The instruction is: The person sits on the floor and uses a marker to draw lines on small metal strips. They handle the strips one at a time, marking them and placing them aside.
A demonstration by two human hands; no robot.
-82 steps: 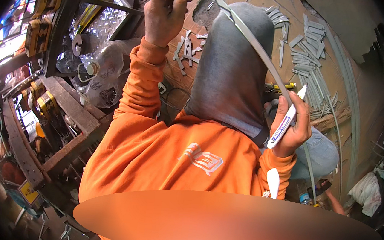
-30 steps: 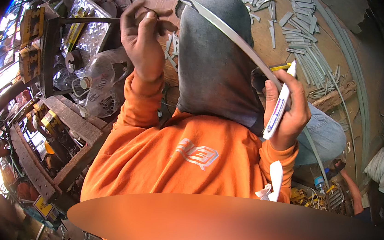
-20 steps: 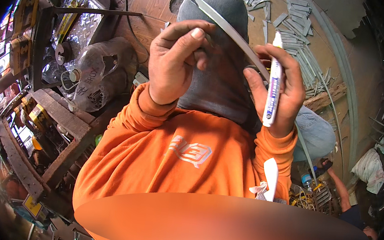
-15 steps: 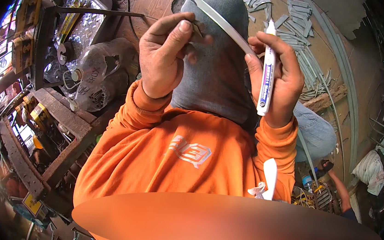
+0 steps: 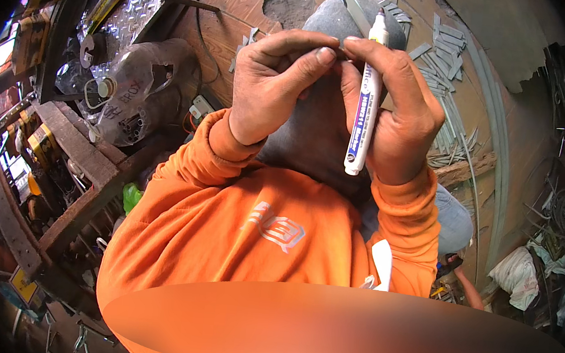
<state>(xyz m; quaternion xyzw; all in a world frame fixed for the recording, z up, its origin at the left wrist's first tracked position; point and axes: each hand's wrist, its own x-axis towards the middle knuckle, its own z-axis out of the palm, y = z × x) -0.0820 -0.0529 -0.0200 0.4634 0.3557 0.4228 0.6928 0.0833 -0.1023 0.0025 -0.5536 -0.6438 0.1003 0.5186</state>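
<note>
My right hand (image 5: 404,113) holds a white marker (image 5: 365,109) with a blue label, its dark tip pointing up and away from me. A thin, flat pale strip (image 5: 354,8) runs out beyond that hand over my knee, and its near end is hidden behind the fingers. Close against the right fingertips, my left hand (image 5: 278,84) is closed in a pinch. Whatever lies between its thumb and forefinger is covered by the fingers.
Cut flat strips (image 5: 444,52) lie piled on the floor at the far right, beside long strips (image 5: 498,122). To my left stand a large clear plastic bottle (image 5: 137,94) and a rusty metal frame (image 5: 81,147). Someone else's arm (image 5: 469,290) shows at the lower right.
My left hand has moved right to meet the right fingertips, and the small dark piece in its pinch is now hidden. The right hand and marker have shifted slightly left.
</note>
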